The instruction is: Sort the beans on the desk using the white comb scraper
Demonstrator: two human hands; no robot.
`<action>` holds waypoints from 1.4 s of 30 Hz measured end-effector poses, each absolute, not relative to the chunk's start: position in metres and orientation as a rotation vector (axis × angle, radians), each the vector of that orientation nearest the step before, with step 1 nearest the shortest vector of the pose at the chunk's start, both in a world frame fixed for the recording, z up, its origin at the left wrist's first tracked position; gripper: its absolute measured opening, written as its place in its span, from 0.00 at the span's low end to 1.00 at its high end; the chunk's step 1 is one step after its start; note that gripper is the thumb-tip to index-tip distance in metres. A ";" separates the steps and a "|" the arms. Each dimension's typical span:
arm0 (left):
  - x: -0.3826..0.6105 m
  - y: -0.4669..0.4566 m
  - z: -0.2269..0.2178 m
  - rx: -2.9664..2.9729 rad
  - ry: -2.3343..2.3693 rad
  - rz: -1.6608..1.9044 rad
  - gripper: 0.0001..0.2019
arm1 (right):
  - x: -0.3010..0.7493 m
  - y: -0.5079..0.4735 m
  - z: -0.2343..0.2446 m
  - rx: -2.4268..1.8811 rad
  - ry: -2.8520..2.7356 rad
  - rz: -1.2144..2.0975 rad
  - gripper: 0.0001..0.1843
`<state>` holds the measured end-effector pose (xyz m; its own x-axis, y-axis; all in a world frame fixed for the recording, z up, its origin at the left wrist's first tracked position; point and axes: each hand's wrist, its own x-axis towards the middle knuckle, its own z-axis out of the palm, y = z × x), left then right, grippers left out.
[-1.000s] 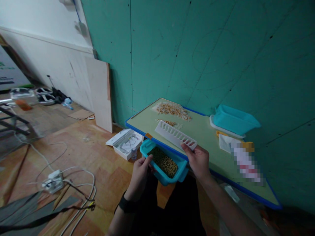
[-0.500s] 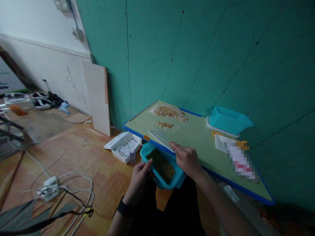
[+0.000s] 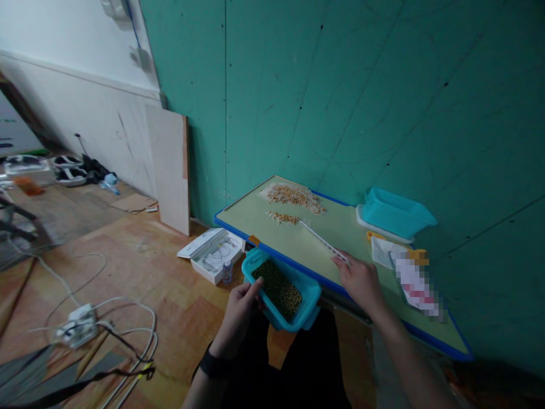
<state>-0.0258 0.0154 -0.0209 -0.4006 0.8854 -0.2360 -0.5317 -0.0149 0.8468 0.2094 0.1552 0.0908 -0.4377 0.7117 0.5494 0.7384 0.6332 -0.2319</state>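
Note:
My left hand (image 3: 242, 304) is closed on the near left rim of a blue plastic container (image 3: 313, 301), thumb over the edge. Inside lie green beans (image 3: 272, 278) and yellow beans (image 3: 291, 299). The container is below the front edge of a pale green board table (image 3: 272, 241) with blue edging. Over the tabletop, my right hand (image 3: 360, 278) grips one end of a thin white striped strip (image 3: 319, 237), seen nearly edge-on. Its far tip is beside a small pile of yellow beans and white grains (image 3: 284, 218). Behind is a larger mixed pile (image 3: 293, 196).
At the table's right are an empty-looking blue bin (image 3: 398, 210) on a white lid, a white cloth-like item with yellow parts (image 3: 383, 251) and a blurred packet (image 3: 417, 287). An open white box (image 3: 217, 255) and cables (image 3: 149, 329) lie on the floor. A green wall stands behind.
My right hand has moved right and away from the container, turning the strip onto its edge above the tabletop. White grains right of the small pile no longer show. My left hand stays on the container.

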 end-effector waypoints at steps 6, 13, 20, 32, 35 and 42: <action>-0.024 0.016 -0.023 0.443 1.141 1.657 0.27 | 0.198 0.125 0.100 -1.338 -1.932 -0.149 0.27; -0.024 0.014 -0.020 0.430 1.151 1.658 0.27 | 0.145 0.095 0.106 -1.349 -1.823 0.035 0.22; -0.023 0.013 -0.017 0.430 1.132 1.681 0.26 | 0.099 0.093 0.107 -1.499 -1.762 -0.039 0.17; -0.025 0.013 -0.018 0.438 1.137 1.673 0.26 | 0.060 0.109 0.108 -1.580 -1.688 0.090 0.15; -0.025 0.014 -0.020 0.421 1.143 1.674 0.26 | 0.060 0.111 0.108 -1.600 -1.670 0.119 0.16; -0.026 0.015 -0.024 0.425 1.116 1.674 0.25 | 0.058 0.118 0.105 -1.606 -1.650 0.107 0.16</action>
